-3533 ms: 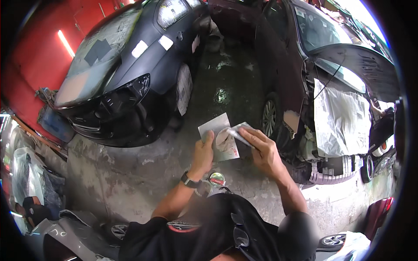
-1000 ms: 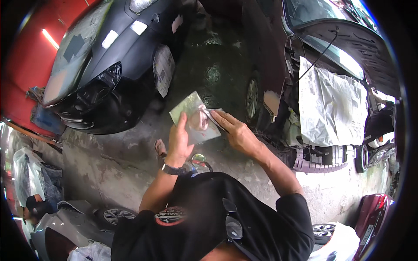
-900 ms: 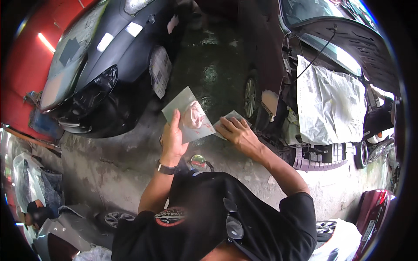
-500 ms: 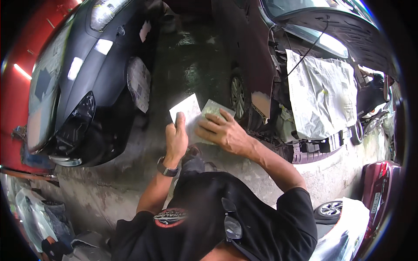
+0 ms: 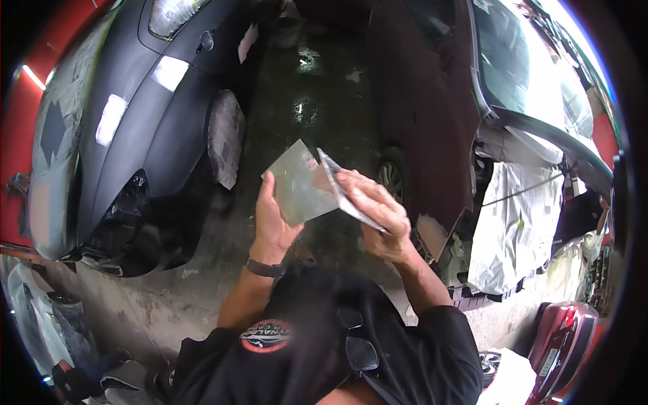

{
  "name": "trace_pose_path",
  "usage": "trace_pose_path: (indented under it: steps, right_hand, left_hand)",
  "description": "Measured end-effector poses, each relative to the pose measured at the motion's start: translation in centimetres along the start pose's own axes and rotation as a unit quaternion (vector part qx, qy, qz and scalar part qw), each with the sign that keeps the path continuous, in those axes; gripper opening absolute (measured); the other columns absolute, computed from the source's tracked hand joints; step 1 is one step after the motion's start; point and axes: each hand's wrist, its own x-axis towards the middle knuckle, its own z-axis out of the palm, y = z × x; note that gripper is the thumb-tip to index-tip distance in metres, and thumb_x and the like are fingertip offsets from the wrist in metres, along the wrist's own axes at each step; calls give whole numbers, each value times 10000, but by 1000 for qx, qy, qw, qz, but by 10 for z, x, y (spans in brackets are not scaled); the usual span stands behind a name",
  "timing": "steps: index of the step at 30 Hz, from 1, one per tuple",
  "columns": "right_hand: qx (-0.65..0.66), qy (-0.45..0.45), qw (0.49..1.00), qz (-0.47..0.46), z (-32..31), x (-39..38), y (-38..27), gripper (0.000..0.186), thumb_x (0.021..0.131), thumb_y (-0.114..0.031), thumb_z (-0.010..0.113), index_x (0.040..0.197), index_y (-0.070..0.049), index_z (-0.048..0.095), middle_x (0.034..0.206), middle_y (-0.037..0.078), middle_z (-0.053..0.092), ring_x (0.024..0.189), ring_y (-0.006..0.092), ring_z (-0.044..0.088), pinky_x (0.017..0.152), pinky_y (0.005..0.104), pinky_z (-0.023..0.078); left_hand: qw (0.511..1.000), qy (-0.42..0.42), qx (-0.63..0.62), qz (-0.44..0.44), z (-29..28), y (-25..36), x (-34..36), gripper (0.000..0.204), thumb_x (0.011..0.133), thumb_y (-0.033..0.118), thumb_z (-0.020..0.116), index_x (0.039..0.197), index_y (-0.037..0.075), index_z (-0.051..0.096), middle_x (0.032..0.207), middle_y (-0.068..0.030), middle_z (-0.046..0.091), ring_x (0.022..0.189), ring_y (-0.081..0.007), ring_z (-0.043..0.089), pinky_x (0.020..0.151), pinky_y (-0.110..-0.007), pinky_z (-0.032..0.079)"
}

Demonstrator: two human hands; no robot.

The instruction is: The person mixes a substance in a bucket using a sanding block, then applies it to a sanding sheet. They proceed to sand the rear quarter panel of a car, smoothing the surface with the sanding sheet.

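Observation:
My left hand (image 5: pixel 275 226) holds a flat square metal plate (image 5: pixel 295 192), thumb along its left edge. A pinkish smear of paste (image 5: pixel 315 174) shows near the plate's upper right side, partly hidden by a second plate (image 5: pixel 325 162). My right hand (image 5: pixel 383 212) grips this second plate, which stands tilted almost on edge against or just above the first one; whether they touch I cannot tell. Both hands are out in front of my black shirt, over the floor between two cars.
A dark grey car (image 5: pixel 142 135) with masked patches stands at left, a maroon car (image 5: pixel 425 108) with a white sheet (image 5: pixel 513 229) over its front at right. A person (image 5: pixel 74 381) is at lower left; part of another (image 5: pixel 577 216) shows at right. A red car (image 5: pixel 560 344) is at lower right.
The plate in my right hand has turned from lying fairly flat to a steep tilt over the left plate. Less pink paste shows than earlier. The surroundings have shifted with my head.

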Motion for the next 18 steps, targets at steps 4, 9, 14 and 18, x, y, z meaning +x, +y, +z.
trace_pose_path:
  steps: [4,9,14,18]
  right_hand:
    - [-48,-125,990,-45,28,28,39,668,710,-3,732,1354,-115,593,1410,174,540,1354,392,464,1124,540,338]
    - [-192,-213,958,32,38,60,114,713,788,-25,631,1468,-145,449,1434,159,481,1351,395,438,1092,567,365]
    - [-59,-271,945,174,33,79,160,447,867,-28,625,1309,-91,606,1209,127,630,1124,267,603,928,423,493]
    - [384,-118,784,474,38,81,193,298,965,-249,655,1174,-38,670,1008,64,704,897,149,658,745,287,525]
  left_hand:
    - [995,-87,13,55,-15,17,24,493,1050,396,437,1345,9,513,1279,-132,615,1147,-246,621,985,-399,515]
    - [971,36,152,182,-18,51,41,455,1053,361,459,1353,23,513,1260,-88,614,1141,-199,605,988,-373,495]
    - [939,17,120,321,-16,99,58,479,1047,401,462,1370,48,491,1313,-68,574,1170,-215,579,1012,-428,477]
    - [903,112,161,382,-8,111,87,547,1045,444,448,1401,30,466,1300,-69,565,1191,-203,553,1010,-416,469]
